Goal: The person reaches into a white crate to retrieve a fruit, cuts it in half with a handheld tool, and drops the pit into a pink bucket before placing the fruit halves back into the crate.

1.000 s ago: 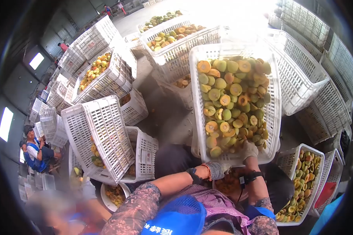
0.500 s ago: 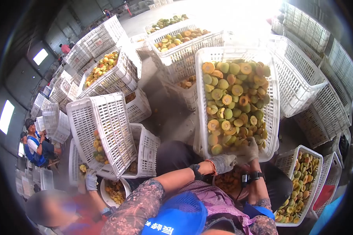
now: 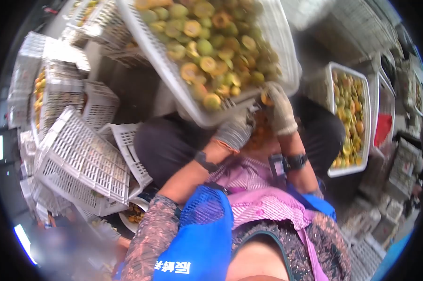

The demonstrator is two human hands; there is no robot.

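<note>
A white crate (image 3: 160, 77) full of green and orange halved fruit stands in front of me, its near rim just beyond my hands. My gloved left hand (image 3: 235, 129) is closed at that rim, around something small and metallic that I cannot make out. Beside it, my gloved right hand (image 3: 280, 110) holds an orange-fleshed fruit piece (image 3: 266, 98) between thumb and fingers. Below and between the hands, more orange pieces (image 3: 260, 133) lie in a container partly hidden by my arms.
At the right stands another white crate (image 3: 329, 93) of fruit halves, beside a crate with a red item (image 3: 383, 130). A tilted white crate (image 3: 87, 157) and a bowl of pieces (image 3: 127, 218) are at the left, near a blurred co-worker (image 3: 73, 243).
The view has turned downward and shifted. My right hand has come back from the fruit to the crate's near edge and now holds a piece. My left hand is closer to it.
</note>
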